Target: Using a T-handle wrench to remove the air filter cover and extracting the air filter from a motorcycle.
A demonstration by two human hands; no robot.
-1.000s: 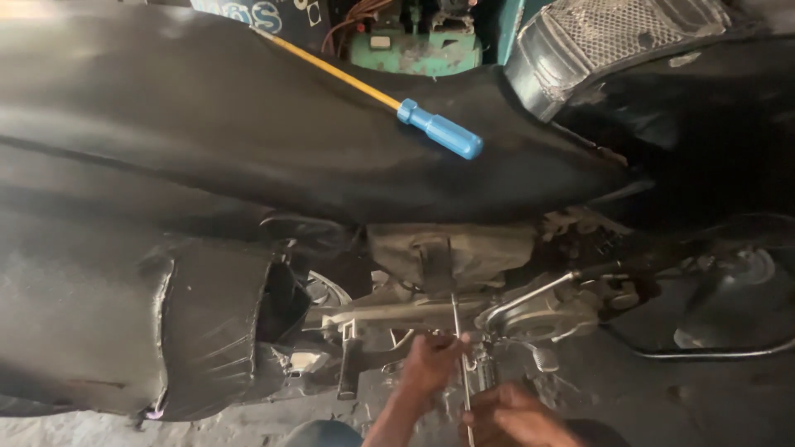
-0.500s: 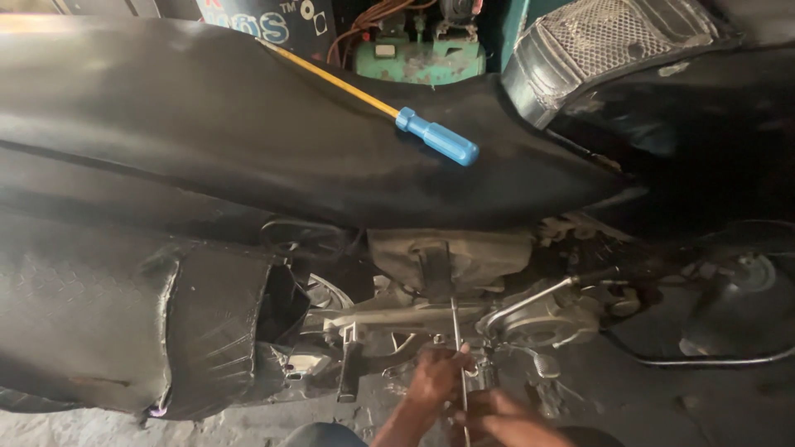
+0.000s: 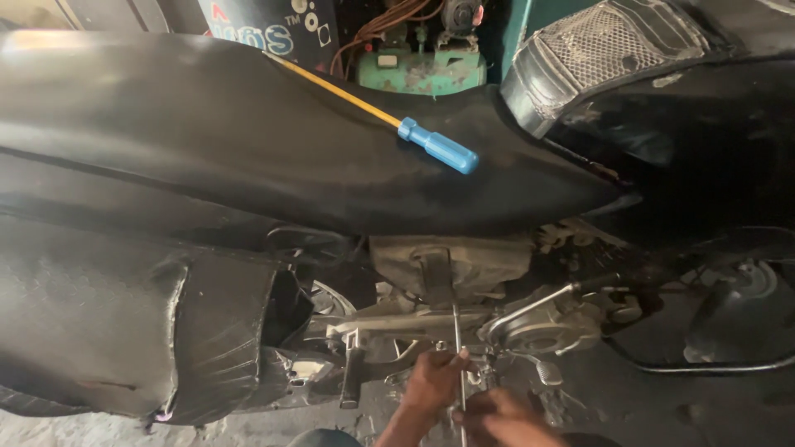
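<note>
Workshop clutter up top from the head camera: green machine (image 3: 418, 70) with orange wiring behind a black motorcycle seat (image 3: 273, 141) filling the frame, dusty and worn. Lying loose on that seat, a screwdriver (image 3: 389, 120) with yellow shaft and blue handle, untouched, well apart from both hands. To the right, grey meshed tail-light housing (image 3: 596, 54). Below the seat, exposed engine parts (image 3: 464, 319) in grimy silver metal, with a curved lever (image 3: 530, 302) just beside them. Down at the bottom edge, left hand (image 3: 432, 382) curled closed around a thin upright metal rod (image 3: 457, 348), fingers wrapped at its middle, tip reaching up against the engine. Right hand (image 3: 497, 416) just beneath, closed on the rod's lower end, knuckles up, partly cut off by the frame edge. Left of it all, black torn side cover (image 3: 157, 331) bulging out over grey concrete floor (image 3: 248, 430).
</note>
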